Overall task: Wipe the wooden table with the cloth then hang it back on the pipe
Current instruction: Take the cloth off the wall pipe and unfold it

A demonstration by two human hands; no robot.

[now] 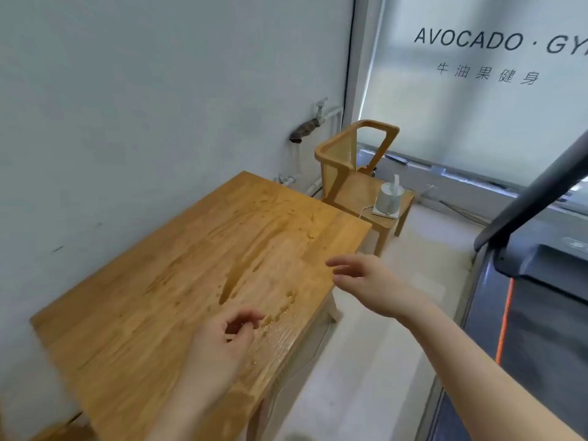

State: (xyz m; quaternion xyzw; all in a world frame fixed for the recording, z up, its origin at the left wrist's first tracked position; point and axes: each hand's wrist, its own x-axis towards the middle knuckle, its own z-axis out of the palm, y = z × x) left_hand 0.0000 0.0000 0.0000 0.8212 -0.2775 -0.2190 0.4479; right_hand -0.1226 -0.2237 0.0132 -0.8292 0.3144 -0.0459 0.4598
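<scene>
My left hand (222,342) hangs loosely curled and empty over the wet desk (152,300), my right hand (366,278) open past its edge. The cloth (304,131) hangs on the wall pipe (333,110), probably my next reach.

The left hand (227,337) sits at lower centre of the frame, forearm rising from the bottom edge, fingers loosely curled and holding nothing. The right hand (366,278) reaches in from the lower right, arm extended, fingers relaxed and spread leftward.
</scene>
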